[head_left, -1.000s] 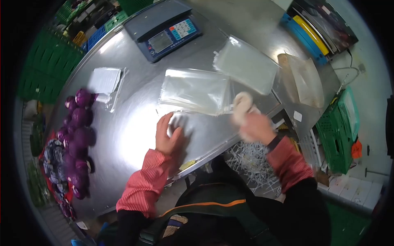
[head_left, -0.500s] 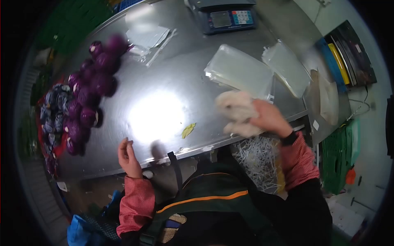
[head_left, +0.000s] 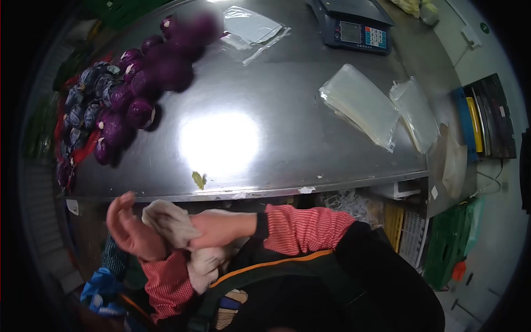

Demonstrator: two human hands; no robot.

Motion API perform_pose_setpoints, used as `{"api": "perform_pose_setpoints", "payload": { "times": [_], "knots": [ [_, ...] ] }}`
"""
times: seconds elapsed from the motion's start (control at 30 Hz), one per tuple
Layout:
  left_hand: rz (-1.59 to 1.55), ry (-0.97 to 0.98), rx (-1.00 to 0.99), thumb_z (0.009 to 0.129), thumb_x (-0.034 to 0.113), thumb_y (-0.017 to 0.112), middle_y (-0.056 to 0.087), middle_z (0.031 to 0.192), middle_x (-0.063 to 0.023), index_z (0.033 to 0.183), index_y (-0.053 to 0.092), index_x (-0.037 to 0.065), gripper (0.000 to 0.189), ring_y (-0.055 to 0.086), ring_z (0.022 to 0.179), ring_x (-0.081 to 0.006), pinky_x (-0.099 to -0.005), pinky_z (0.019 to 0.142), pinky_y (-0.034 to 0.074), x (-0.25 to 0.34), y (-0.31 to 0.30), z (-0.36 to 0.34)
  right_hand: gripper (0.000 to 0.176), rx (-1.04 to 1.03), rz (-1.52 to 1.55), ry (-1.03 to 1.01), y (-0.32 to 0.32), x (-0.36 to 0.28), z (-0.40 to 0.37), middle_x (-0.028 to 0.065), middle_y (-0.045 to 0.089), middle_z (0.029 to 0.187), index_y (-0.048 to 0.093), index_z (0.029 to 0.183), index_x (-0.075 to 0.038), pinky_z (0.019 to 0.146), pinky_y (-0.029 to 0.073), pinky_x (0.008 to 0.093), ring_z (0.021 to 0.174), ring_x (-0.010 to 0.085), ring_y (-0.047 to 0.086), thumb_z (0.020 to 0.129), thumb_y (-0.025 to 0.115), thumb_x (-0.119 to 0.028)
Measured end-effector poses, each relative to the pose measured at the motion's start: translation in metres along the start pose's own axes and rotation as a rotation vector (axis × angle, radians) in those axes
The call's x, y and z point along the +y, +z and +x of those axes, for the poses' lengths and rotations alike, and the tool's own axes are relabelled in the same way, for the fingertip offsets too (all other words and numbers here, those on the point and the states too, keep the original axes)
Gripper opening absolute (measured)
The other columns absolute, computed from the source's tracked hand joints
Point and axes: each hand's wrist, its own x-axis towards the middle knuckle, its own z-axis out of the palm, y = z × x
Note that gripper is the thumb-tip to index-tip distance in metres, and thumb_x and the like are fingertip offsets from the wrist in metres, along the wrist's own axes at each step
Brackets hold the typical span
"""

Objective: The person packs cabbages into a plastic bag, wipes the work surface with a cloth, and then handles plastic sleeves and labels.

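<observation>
Your right hand [head_left: 217, 229] clenches the cloth [head_left: 168, 220], bunched between your 2 hands just below the table [head_left: 310, 127] edge | your left hand [head_left: 131, 229]: fingers spread, gripping nothing, palm against the cloth | right forearm crosses your chest | purple cabbages [head_left: 133, 88] well apart on the table

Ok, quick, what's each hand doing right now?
Left hand: open, against the cloth.
Right hand: closed, holding the cloth.
</observation>
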Motion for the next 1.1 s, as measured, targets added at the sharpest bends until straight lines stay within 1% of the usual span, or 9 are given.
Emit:
{"api": "perform_pose_setpoints", "payload": {
  "times": [0.2, 0.33, 0.37, 0.43, 0.5, 0.57, 0.77, 0.97, 1.1],
  "knots": [
    [-0.135, -0.158, 0.008, 0.099, 0.017, 0.051, 0.064, 0.108, -0.0122, 0.126, 0.052, 0.000, 0.032, 0.061, 0.101, -0.0214, -0.0355, 0.095, 0.046, -0.017, 0.058, 0.026, 0.050, 0.195, -0.357, 0.209, -0.093, -0.017, -0.125, 0.0180, 0.067, 0.101, 0.063, 0.117, -0.011, 0.080, 0.051, 0.0421, 0.094, 0.0354, 0.064, 0.075, 0.070, -0.037],
    [0.143, -0.337, -1.323, 0.087, 0.016, 0.068, 0.060, 0.121, -0.0120, 0.138, 0.046, 0.007, 0.056, 0.058, 0.113, -0.0265, -0.0374, 0.098, 0.044, -0.090, 0.183, -0.106, 0.054, 0.586, -0.041, 0.574, -0.154, -0.072, -0.267, 0.0105, 0.066, 0.120, 0.058, 0.127, -0.001, 0.098, 0.047, 0.0329, 0.110, 0.0185, 0.062, 0.076, 0.069, -0.016],
    [-0.195, -0.102, -0.996, 0.092, 0.011, 0.057, 0.064, 0.099, -0.0096, 0.115, 0.063, 0.010, 0.023, 0.062, 0.095, -0.0262, -0.0351, 0.087, 0.049, -0.080, 0.214, -0.140, 0.053, 0.679, -0.100, 0.597, -0.158, -0.071, -0.294, 0.0148, 0.067, 0.116, 0.059, 0.123, 0.000, 0.095, 0.049, 0.0360, 0.107, 0.0249, 0.064, 0.074, 0.068, -0.018],
    [-0.211, -0.171, -1.245, 0.091, 0.014, 0.061, 0.065, 0.110, -0.0126, 0.115, 0.063, 0.007, 0.025, 0.062, 0.103, -0.0253, -0.0387, 0.092, 0.048, -0.048, 0.238, -0.147, 0.050, 0.633, -0.559, 0.850, -0.183, -0.074, -0.326, 0.0183, 0.067, 0.112, 0.062, 0.117, 0.000, 0.092, 0.050, 0.0394, 0.102, 0.0308, 0.065, 0.072, 0.069, -0.022],
    [-0.099, 0.226, -1.435, 0.086, 0.005, 0.058, 0.059, 0.107, -0.0108, 0.118, 0.061, 0.008, 0.033, 0.060, 0.097, -0.0301, -0.0367, 0.085, 0.049, -0.043, 0.265, -0.150, 0.046, 0.602, -0.915, 1.040, -0.208, -0.060, -0.361, 0.0207, 0.066, 0.107, 0.064, 0.109, 0.000, 0.087, 0.050, 0.0424, 0.097, 0.0355, 0.064, 0.071, 0.069, -0.026],
    [0.004, 0.242, -1.570, 0.084, 0.006, 0.059, 0.056, 0.110, -0.0127, 0.117, 0.062, 0.011, 0.034, 0.058, 0.099, -0.0322, -0.0390, 0.085, 0.050, -0.044, 0.280, -0.153, 0.041, 0.608, -1.145, 1.169, -0.228, -0.002, -0.394, 0.0220, 0.065, 0.101, 0.066, 0.099, -0.001, 0.082, 0.050, 0.0451, 0.090, 0.0392, 0.063, 0.069, 0.069, -0.030],
    [0.175, 0.333, -1.757, 0.083, 0.012, 0.060, 0.054, 0.112, -0.0125, 0.110, 0.065, 0.012, 0.028, 0.058, 0.102, -0.0315, -0.0409, 0.084, 0.052, -0.050, 0.301, -0.155, 0.046, 0.480, -0.961, 0.498, -0.200, 0.032, -0.307, 0.0209, 0.066, 0.091, 0.064, 0.101, 0.000, 0.080, 0.051, 0.0440, 0.086, 0.0366, 0.064, 0.073, 0.067, -0.037],
    [0.373, 0.177, -1.653, 0.083, 0.015, 0.062, 0.059, 0.099, -0.0133, 0.102, 0.066, 0.007, 0.021, 0.062, 0.092, -0.0334, -0.0420, 0.079, 0.053, -0.048, 0.274, -0.140, 0.042, 0.519, -0.316, 0.437, -0.221, -0.006, -0.272, 0.0181, 0.067, 0.092, 0.064, 0.107, -0.005, 0.079, 0.051, 0.0442, 0.089, 0.0394, 0.064, 0.076, 0.062, -0.035],
    [0.542, 0.049, -1.415, 0.081, 0.015, 0.067, 0.059, 0.093, -0.0144, 0.098, 0.065, 0.005, 0.020, 0.062, 0.087, -0.0334, -0.0414, 0.074, 0.053, -0.049, 0.269, -0.114, 0.042, 0.282, -0.571, 0.575, -0.260, -0.017, -0.274, 0.0214, 0.067, 0.094, 0.063, 0.102, -0.001, 0.077, 0.052, 0.0460, 0.089, 0.0388, 0.064, 0.076, 0.064, -0.035]
  ]
}}
